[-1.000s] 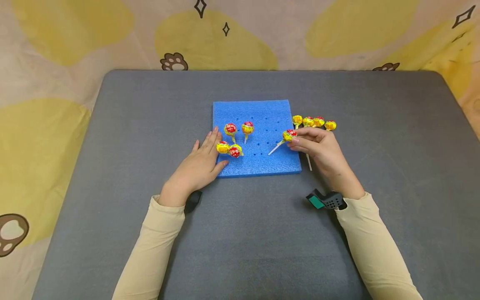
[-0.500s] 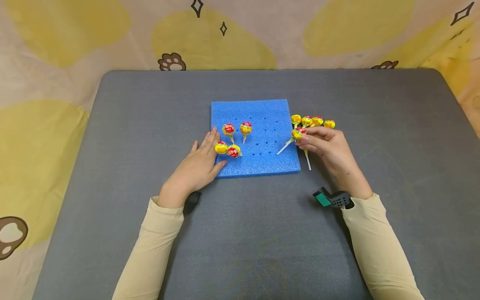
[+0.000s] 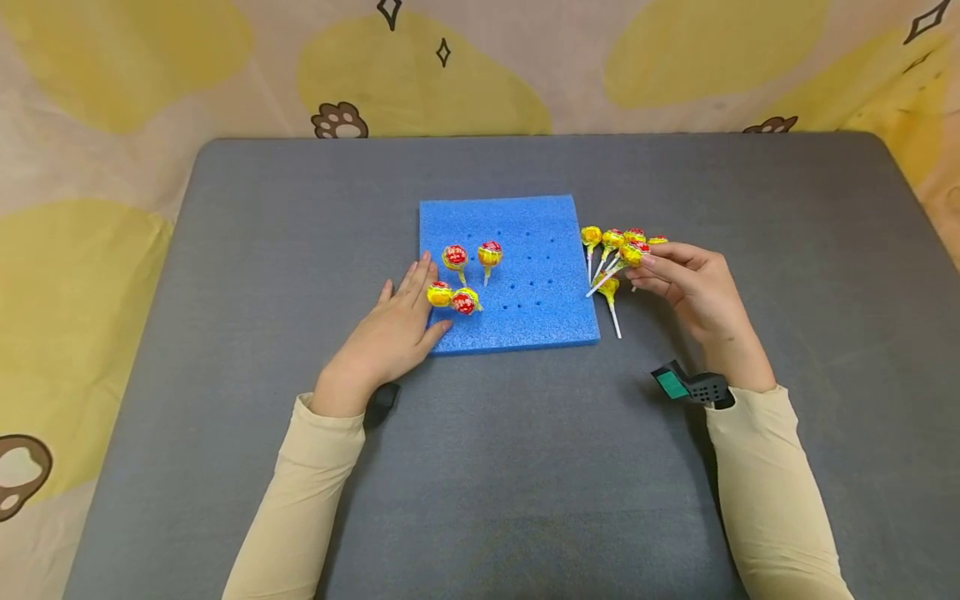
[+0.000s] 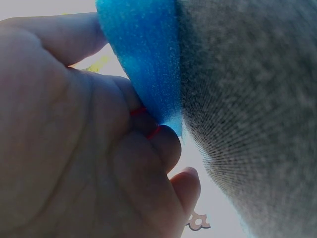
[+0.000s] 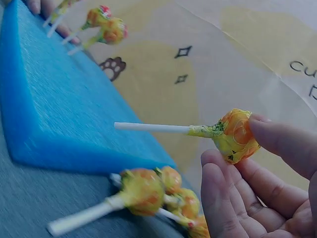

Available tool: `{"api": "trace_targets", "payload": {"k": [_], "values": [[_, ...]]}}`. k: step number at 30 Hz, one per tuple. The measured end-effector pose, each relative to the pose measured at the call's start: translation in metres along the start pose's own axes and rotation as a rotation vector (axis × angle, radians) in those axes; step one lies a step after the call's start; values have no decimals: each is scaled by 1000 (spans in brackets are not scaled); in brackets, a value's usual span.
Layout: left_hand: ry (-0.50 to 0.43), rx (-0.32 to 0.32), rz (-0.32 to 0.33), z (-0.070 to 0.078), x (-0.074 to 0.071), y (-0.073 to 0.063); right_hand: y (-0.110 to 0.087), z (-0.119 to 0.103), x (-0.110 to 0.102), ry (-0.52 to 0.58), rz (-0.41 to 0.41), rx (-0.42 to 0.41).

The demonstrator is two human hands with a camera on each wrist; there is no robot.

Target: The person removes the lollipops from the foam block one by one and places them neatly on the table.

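In my right hand point(image 3: 697, 292) a yellow and red wrapped lollipop point(image 5: 237, 134) is pinched by its candy head, its white stick pointing left. That hand hovers just right of the blue foam block point(image 3: 517, 325), above several loose lollipops point(image 3: 591, 237) on the table. My left hand point(image 3: 390, 333) lies flat with straight fingers against the left edge of the block. Several lollipops point(image 3: 490, 253) stand by their sticks in the block's left part. Rows of small holes dot its middle and right. In the left wrist view, the fingers touch the block's side point(image 4: 148, 59).
The block lies on a dark grey table point(image 3: 480, 483). One loose lollipop point(image 3: 609, 290) lies nearest the front, by the block's right edge. Behind the table hangs a yellow and cream patterned cloth point(image 3: 585, 67).
My right hand has moved right, carrying the lollipop from over the block to over the loose lollipops. The left hand stays at the block's edge.
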State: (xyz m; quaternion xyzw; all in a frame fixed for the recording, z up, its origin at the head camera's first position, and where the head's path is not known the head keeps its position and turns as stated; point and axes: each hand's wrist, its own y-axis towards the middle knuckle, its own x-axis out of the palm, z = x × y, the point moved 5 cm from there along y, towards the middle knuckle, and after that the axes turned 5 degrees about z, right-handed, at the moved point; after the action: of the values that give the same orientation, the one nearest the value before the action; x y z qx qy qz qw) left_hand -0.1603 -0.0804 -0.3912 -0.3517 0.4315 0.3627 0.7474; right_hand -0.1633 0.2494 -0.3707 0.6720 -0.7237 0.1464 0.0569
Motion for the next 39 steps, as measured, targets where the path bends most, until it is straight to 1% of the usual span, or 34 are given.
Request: {"api": "trace_targets", "payload": {"k": [6, 12, 18, 24, 28, 31, 39], "values": [[-2, 1, 0, -1, 1, 0, 1, -6, -13, 9, 1, -5], [-1, -6, -7, 0, 1, 1, 1, -10, -29, 12, 6, 27], [2, -10, -9, 0, 1, 2, 0, -12, -50, 9, 47, 71], [4, -7, -9, -1, 2, 2, 2, -3, -65, 25, 105, 133], [2, -1, -9, 0, 1, 1, 4, 3, -69, 28, 133, 146], [2, 2, -8, 0, 1, 1, 5, 4, -70, 15, 157, 135], [4, -1, -8, 0, 0, 1, 6, 4, -72, 31, 229, 104]]}}
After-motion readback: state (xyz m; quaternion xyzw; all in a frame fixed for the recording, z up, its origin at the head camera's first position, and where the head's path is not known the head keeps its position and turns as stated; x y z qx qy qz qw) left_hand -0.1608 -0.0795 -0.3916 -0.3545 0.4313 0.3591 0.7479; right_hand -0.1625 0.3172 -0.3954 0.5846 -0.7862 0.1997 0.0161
